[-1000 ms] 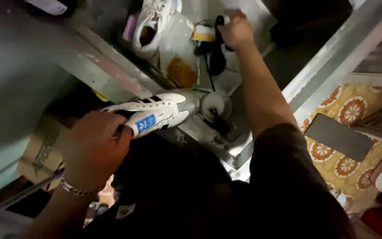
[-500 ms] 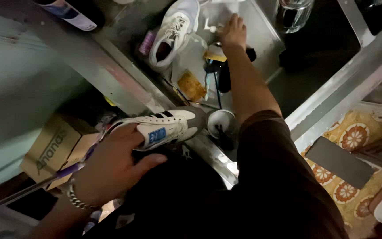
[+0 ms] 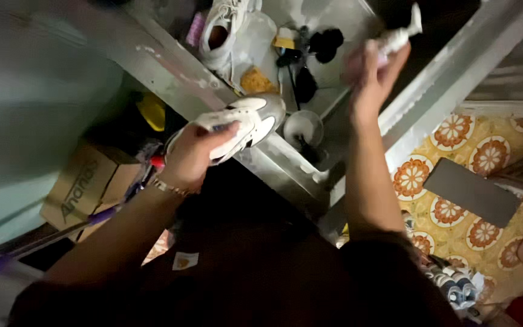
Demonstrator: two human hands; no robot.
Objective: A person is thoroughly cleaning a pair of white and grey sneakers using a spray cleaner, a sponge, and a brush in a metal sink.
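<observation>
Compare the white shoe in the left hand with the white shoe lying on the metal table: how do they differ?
The held shoe is off the table, gripped by the left hand, seen from its side. The shoe on the table lies untouched, opening up and laces showing, beside a yellow sponge. Both are white sneakers.

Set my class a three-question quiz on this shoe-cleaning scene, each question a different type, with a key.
1. True or false: the left hand holds a white shoe.
2. The right hand holds: A) a sponge, B) a white bottle, C) a box.
3. Fill in: a second shoe lies in the metal ____.

Key: 1 true; 2 B; 3 tray.
</observation>
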